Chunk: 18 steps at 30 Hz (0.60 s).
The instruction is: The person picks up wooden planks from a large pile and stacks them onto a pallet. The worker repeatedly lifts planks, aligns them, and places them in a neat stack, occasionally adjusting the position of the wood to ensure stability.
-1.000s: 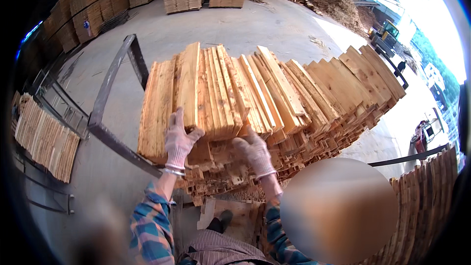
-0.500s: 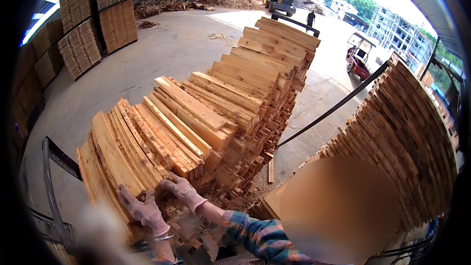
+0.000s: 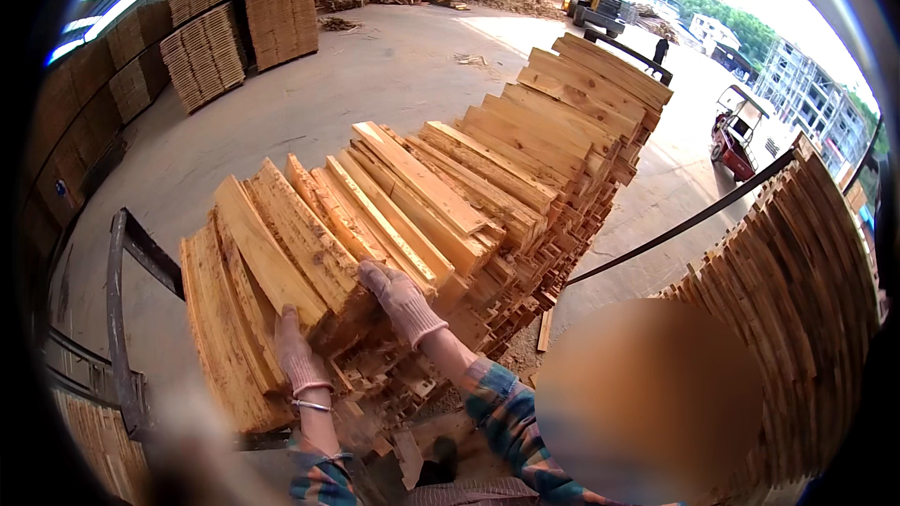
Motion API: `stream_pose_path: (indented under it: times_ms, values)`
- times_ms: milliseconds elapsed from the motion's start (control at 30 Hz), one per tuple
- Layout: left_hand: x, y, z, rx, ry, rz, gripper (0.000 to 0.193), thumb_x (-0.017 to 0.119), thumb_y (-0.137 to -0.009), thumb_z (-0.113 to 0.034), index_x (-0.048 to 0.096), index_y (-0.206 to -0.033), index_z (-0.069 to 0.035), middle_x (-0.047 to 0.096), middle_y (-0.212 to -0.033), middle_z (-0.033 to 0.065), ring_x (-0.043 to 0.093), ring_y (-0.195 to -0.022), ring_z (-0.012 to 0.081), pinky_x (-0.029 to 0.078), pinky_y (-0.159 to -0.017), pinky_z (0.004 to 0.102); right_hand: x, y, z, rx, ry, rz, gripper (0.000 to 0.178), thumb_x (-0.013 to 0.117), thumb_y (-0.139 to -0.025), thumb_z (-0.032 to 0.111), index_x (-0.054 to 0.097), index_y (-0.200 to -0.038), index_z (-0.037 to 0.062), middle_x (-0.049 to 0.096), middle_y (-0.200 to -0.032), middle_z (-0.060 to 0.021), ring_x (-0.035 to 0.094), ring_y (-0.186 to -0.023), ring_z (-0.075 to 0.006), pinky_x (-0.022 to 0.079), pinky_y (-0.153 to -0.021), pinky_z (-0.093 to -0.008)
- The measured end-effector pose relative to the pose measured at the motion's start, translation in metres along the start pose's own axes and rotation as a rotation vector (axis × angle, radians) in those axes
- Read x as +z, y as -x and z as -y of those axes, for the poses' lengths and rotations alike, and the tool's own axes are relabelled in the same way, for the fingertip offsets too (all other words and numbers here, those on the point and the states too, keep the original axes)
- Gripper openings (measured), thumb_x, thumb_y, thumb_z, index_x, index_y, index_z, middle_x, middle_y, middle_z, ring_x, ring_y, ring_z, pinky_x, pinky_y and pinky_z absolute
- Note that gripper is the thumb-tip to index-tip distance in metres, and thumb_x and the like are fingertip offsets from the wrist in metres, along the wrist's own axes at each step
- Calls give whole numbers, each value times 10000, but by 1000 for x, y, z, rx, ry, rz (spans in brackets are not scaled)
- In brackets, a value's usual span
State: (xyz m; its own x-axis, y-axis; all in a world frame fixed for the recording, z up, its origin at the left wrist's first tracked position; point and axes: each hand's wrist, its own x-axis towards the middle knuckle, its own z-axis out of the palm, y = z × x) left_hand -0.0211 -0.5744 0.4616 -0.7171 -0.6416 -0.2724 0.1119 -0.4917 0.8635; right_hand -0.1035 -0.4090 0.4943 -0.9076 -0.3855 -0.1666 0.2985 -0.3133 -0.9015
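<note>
Both my hands, in pale pink knit gloves, press in from either side on the near ends of a bunch of wooden boards [image 3: 298,242]. My left hand [image 3: 298,352] has its fingers along the left side of the bunch. On the right, my right hand [image 3: 401,300] curls over the end; its fingertips are partly hidden. The bunch tilts above a long stack of sawn boards [image 3: 525,152], which stand on edge in a row. Left of it, several loose boards [image 3: 217,323] lean together.
A black metal frame [image 3: 117,319] rises at the left, and a dark bar [image 3: 675,220] crosses to the right. Another tall board stack [image 3: 797,319] stands right. Beyond are piled pallets of wood [image 3: 281,19], a loader [image 3: 600,5], a red three-wheeler [image 3: 736,136] and a distant person.
The bunch has shifted right and tilted away from the boards at the left, with both hands on it. My left hand has turned upright at its side. The whole view has swung left.
</note>
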Motion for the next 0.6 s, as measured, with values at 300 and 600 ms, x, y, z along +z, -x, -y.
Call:
stream_pose_path:
  times_ms: [300,600]
  values:
    - [-31,77,8,37,-134,-20,410,526,-953,-288,538,-1201,38,564,-1134,123,524,-1033,234,428,-935,379,-6,80,3,161,196,130,563,600,-955,176,370,-1440,4,587,-1298,-104,518,-1183,-110,439,-925,-191]
    - [-93,163,25,-180,-78,219,734,528,-929,-533,357,-1410,-6,449,-1361,169,467,-1212,267,384,-1050,381,-67,114,-59,4,525,357,614,500,-925,532,578,-1173,-24,635,-1137,-108,572,-1043,-193,461,-888,-326]
